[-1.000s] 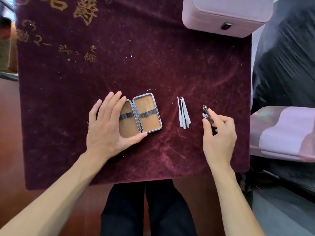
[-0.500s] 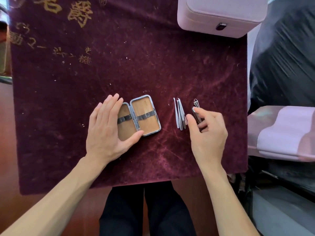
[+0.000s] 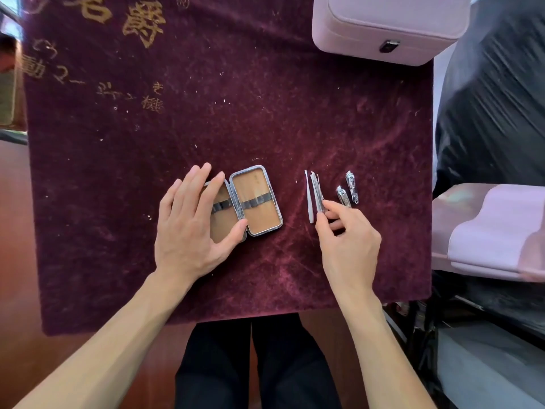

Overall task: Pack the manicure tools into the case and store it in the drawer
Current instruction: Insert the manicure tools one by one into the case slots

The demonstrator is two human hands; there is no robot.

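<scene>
On the cloth (image 3: pixel 265 113) the open case (image 3: pixel 256 199) lies left of centre; to its right lie the slim tools (image 3: pixel 313 196) – then two clippers (image 3: pixel 348 190) further right. A box (image 3: pixel 383 25) sits behind, at the far right corner.

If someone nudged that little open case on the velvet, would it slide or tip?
The open case lies flat with both halves spread, so tipping seems unlikely. The velvet cloth looks plush, so it would probably drag, not glide. The left hand resting on one half suggests it is light enough to shift.
</scene>
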